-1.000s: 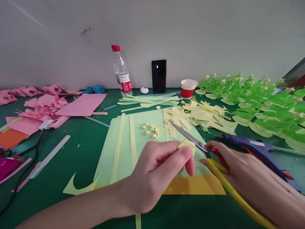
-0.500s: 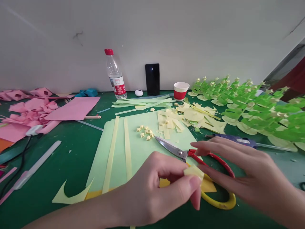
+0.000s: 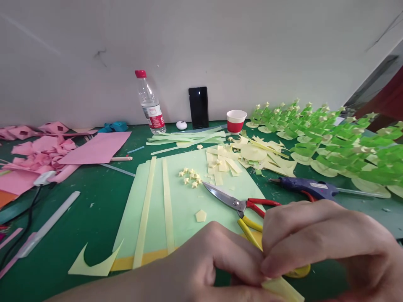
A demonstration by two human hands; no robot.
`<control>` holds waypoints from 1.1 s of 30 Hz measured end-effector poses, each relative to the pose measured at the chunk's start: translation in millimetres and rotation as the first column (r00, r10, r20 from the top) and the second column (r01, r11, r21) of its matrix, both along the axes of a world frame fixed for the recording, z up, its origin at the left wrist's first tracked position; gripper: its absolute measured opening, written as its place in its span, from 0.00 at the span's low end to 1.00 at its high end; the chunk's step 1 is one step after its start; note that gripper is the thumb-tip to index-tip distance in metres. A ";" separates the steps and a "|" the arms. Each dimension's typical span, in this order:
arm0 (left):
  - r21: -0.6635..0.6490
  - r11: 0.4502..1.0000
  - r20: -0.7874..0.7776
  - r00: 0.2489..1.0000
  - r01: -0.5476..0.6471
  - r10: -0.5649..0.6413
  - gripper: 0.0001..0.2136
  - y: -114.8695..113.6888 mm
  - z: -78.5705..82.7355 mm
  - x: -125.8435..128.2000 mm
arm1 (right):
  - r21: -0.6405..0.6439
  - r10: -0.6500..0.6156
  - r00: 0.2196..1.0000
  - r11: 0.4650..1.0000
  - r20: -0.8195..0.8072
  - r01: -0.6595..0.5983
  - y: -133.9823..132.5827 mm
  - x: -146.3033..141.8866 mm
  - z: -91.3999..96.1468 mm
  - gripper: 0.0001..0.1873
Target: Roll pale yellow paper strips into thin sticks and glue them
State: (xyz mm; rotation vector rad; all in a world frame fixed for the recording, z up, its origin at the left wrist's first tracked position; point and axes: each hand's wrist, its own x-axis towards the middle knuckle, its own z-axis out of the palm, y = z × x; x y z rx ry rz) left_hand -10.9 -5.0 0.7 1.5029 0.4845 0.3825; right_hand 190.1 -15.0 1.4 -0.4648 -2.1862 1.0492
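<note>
Low at the front, both hands come together over a pale yellow paper piece. My left hand pinches its near end between thumb and fingers. My right hand is closed over the same piece, fingertips touching my left fingers; the rest of the paper is partly hidden. Just ahead lies a flat folded paper pentagon on a light green sheet. Scissors with red and yellow handles lie partly beneath my right hand. Small paper stars sit beyond them, and two long yellow strips lie to the left.
A water bottle, phone and paper cup stand along the wall. A glue gun lies right, before rows of green paper plants. Yellow scraps are piled mid-right; pink paper covers the left.
My right hand has gone from spread fingers to closed on the paper beside my left hand. Both hands are lower. A paper pentagon now shows on the green sheet.
</note>
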 end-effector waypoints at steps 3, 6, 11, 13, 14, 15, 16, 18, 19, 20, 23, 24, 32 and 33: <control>0.012 1.000 -0.033 0.999 0.022 -0.021 0.13 0.3 2.5 -3.6 | 0.095 0.000 1.000 0.995 0.015 -0.002 0.0 1.5 -1.3 0.09; 0.043 0.999 -0.020 1.000 0.013 -0.012 0.10 0.1 6.3 -3.8 | 0.156 -0.050 0.999 0.987 -0.008 0.051 0.7 2.6 -8.1 0.11; 0.052 0.965 -0.023 0.965 -0.258 0.260 0.06 0.9 4.8 4.8 | 0.304 -0.156 0.988 0.941 -0.003 0.149 4.1 5.5 -18.5 0.10; -0.018 0.954 -0.049 0.954 -0.298 0.297 0.06 3.2 2.6 7.3 | 0.346 -0.199 0.980 0.921 0.025 0.179 5.2 6.2 -19.0 0.09; -0.057 0.952 -0.065 0.952 -0.302 0.299 0.06 4.6 1.7 7.9 | 0.367 -0.221 0.975 0.910 0.038 0.192 5.5 6.1 -18.2 0.09; -0.098 0.947 -0.091 0.950 -0.306 0.298 0.06 6.0 1.0 8.4 | 0.387 -0.236 0.970 0.901 0.057 0.197 5.8 5.6 -16.8 0.08; -0.142 0.941 -0.113 0.949 -0.309 0.295 0.06 7.2 0.5 8.7 | 0.407 -0.244 0.967 0.893 0.076 0.193 6.1 4.8 -15.0 0.07; -0.230 0.920 -0.130 0.947 -0.316 0.293 0.07 8.9 -0.2 9.3 | 0.435 -0.251 0.962 0.882 0.108 0.181 6.9 2.5 -10.8 0.06; -0.275 0.907 -0.128 0.947 -0.319 0.294 0.07 9.4 -0.5 9.6 | 0.451 -0.251 0.961 0.875 0.114 0.175 7.3 1.3 -8.9 0.06; -0.315 0.894 -0.119 0.948 -0.319 0.296 0.08 9.8 -0.7 10.0 | 0.466 -0.255 0.960 0.868 0.119 0.172 7.6 0.2 -7.7 0.06; -0.376 0.864 -0.130 0.942 -0.335 0.309 0.08 10.4 -1.8 10.2 | 0.510 -0.288 0.952 0.838 0.108 0.196 6.8 -1.2 -8.6 0.07; -0.369 0.866 -0.142 0.942 -0.336 0.305 0.08 10.7 -2.3 9.8 | 0.510 -0.295 0.951 0.834 0.094 0.208 5.9 -1.0 -10.3 0.06; -0.311 0.903 -0.119 0.955 -0.296 0.272 0.05 12.3 -2.4 3.7 | 0.402 -0.321 0.945 0.875 0.059 0.272 4.4 4.0 -19.3 0.08; -0.313 0.904 -0.107 0.956 -0.292 0.271 0.04 12.3 -1.9 3.5 | 0.395 -0.318 0.946 0.878 0.058 0.271 4.9 4.2 -18.7 0.08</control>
